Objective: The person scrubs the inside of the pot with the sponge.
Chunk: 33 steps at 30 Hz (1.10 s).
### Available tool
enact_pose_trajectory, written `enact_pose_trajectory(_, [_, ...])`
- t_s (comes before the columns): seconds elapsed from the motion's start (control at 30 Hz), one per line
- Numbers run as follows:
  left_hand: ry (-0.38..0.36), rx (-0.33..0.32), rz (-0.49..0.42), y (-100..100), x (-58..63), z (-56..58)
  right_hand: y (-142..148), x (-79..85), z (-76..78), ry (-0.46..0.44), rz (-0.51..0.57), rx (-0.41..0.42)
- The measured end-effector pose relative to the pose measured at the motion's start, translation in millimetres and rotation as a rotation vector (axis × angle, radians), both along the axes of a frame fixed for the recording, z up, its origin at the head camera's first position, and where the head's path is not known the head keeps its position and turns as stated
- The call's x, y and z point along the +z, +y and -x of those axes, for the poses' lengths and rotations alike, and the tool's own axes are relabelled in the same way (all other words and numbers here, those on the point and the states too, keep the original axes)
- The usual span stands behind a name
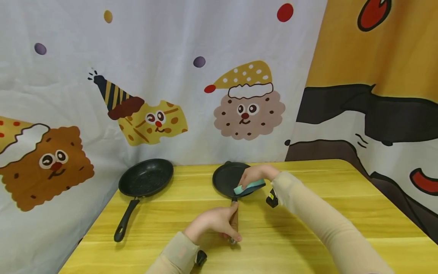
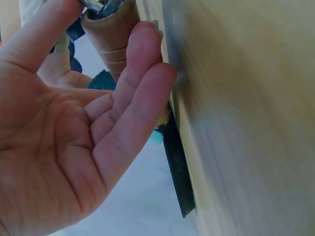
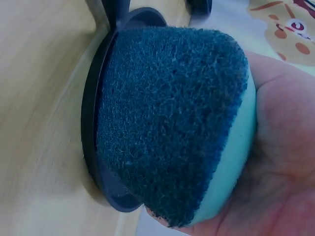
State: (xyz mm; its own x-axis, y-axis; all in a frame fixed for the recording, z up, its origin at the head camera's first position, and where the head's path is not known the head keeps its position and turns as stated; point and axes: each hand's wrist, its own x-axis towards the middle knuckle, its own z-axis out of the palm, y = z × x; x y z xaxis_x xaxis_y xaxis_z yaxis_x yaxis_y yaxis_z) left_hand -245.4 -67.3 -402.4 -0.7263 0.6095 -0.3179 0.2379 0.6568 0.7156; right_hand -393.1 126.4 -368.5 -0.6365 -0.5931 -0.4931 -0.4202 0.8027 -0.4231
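A small, flat black frying pan (image 1: 224, 178) lies at the back of the table, its wooden handle (image 1: 235, 219) pointing toward me. My left hand (image 1: 217, 220) holds that handle near its end, thumb and fingers on opposite sides; the wooden grip (image 2: 110, 37) also shows in the left wrist view. With my right hand (image 1: 254, 174) I grip a scouring sponge (image 1: 251, 186) over the right side of the pan. The sponge has a light teal foam body and a dark blue-green scrubbing pad (image 3: 172, 113), tilted against the pan's edge in the right wrist view.
A larger, deeper black frying pan (image 1: 145, 178) stands at the table's left edge, its black handle (image 1: 126, 222) reaching toward the front left. Behind the wooden table (image 1: 291, 243) hangs a white curtain (image 1: 164, 49) with cartoon prints.
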Motion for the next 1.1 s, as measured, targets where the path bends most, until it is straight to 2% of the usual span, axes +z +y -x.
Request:
enact_pose_trajectory(0.1, [-0.010,-0.012,-0.011,-3.0,0.1,0.9,-6.4,-0.9,-2.2,-0.003,0.024,0.011])
enact_pose_trajectory(0.27, [-0.035,-0.025,-0.018,-6.1,-0.6,1.4,-13.4,-5.3,-1.0,-0.036,0.077,-0.033])
enact_pose_trajectory(0.4, [-0.037,-0.028,-0.013,-7.6,-1.3,2.3,-18.1,-11.6,-0.4,-0.083,0.171,-0.081])
enact_pose_trajectory(0.53, [-0.016,-0.024,0.013,-8.4,-0.9,3.6,-25.6,-19.6,0.3,-0.085,0.260,-0.104])
enact_pose_trajectory(0.7, [-0.029,-0.025,0.029,-8.6,0.9,4.2,-39.2,-30.3,0.9,-0.029,0.347,-0.089])
enact_pose_trajectory(0.83, [-0.006,-0.040,0.036,-7.7,0.2,3.9,-51.2,-37.3,0.0,0.053,0.389,-0.043])
enact_pose_trajectory(1.1, [0.013,-0.049,-0.001,-3.3,-1.1,2.3,-62.4,-48.2,4.1,0.239,0.332,0.000])
